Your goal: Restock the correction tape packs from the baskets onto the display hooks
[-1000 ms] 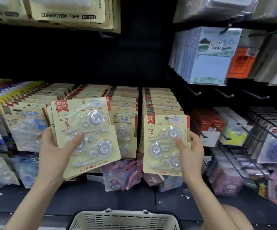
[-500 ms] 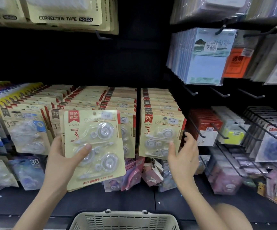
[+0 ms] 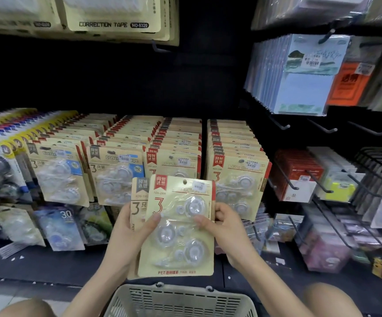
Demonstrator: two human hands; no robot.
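Hooked rows of packs (image 3: pixel 233 143) hang behind and above the grip. Top card (image 3: pixel 114 25): "CORRECTION TAPE NO-8320". Basket (image 3: pixel 178 303) directly below. Front pack (image 3: pixel 178 227), red tag, "3", "PET", overlaps second pack (image 3: pixel 138 202). Left hand (image 3: pixel 125 236) clasps both; right hand (image 3: pixel 226 227) pinches front pack's right edge.

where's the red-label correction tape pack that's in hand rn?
Head view, centre: the red-label pack is held by left hand and right hand, just above the basket, overlapping a grey-label pack behind its left edge.
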